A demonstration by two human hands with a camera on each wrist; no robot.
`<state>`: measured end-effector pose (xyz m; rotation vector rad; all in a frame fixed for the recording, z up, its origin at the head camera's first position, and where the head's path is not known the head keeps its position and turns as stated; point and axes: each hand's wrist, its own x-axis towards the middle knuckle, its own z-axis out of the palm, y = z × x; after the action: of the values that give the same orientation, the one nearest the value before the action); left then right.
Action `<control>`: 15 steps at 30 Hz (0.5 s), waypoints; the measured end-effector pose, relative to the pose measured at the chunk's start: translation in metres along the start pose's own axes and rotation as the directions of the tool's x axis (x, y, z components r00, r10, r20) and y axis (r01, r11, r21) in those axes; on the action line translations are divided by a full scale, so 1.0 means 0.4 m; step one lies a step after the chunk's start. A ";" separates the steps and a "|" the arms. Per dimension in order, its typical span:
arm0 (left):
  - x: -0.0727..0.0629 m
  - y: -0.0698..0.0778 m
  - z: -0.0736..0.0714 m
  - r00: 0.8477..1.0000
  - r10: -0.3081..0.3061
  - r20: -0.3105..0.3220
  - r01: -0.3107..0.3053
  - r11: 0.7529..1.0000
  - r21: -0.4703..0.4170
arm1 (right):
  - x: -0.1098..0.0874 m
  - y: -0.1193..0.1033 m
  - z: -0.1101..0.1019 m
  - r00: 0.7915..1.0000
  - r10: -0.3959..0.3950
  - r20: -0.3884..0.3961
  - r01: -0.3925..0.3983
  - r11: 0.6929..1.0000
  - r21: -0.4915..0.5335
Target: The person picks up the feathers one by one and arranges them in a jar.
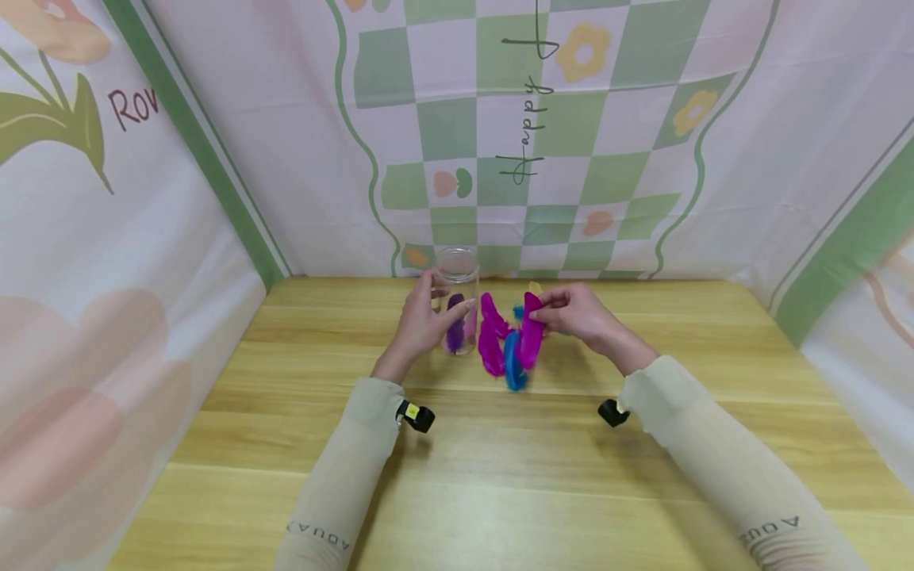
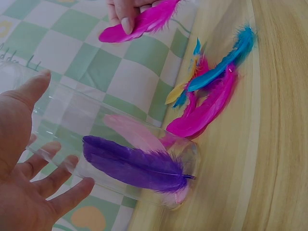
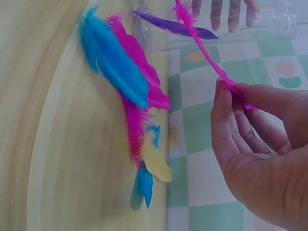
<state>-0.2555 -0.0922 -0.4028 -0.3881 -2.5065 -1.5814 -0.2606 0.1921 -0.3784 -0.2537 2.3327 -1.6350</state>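
As the Left Hand Steadies a Clear Jar, the Right Hand Pinches a Magenta Feather

Where a pale sleeve reaches in from the counter's near edge on the left, a black wrist camera sits at the cuff. Beyond it, the left hand holds the clear jar, thumb across the near side and the other fingers around the back, visible through the wall. The jar stands upright close to the far edge of the counter, slightly left of that edge's midpoint. A dark purple feather leans inside it, with a pale pink feather next to that one.

Just right of the jar, a loose pile lies on the counter: overlapping magenta feathers, a bright blue feather across them, and, toward the far edge, a yellow feather and a smaller blue feather. Above this pile hangs the magenta feather, its smooth tip gripped between the thumb and fingers of the right hand, its downy end lower. Farther right, another pale sleeve extends toward the counter's near right corner. Behind the far edge rises a green-and-white checked cloth.
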 end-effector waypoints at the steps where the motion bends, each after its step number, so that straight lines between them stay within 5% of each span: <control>1: 0.000 0.000 0.000 1.000 -0.002 0.000 0.002 1.000 0.000 | -0.001 -0.002 0.001 1.000 -0.003 -0.002 0.003 1.000 0.004; 15: 0.000 0.001 0.001 1.000 -0.003 0.001 0.003 1.000 -0.015 | -0.006 -0.025 -0.003 1.000 -0.014 -0.012 0.013 0.999 -0.033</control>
<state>-0.2553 -0.0917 -0.4024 -0.3880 -2.4987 -1.6019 -0.2591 0.1904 -0.3682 -0.2682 2.3736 -1.6094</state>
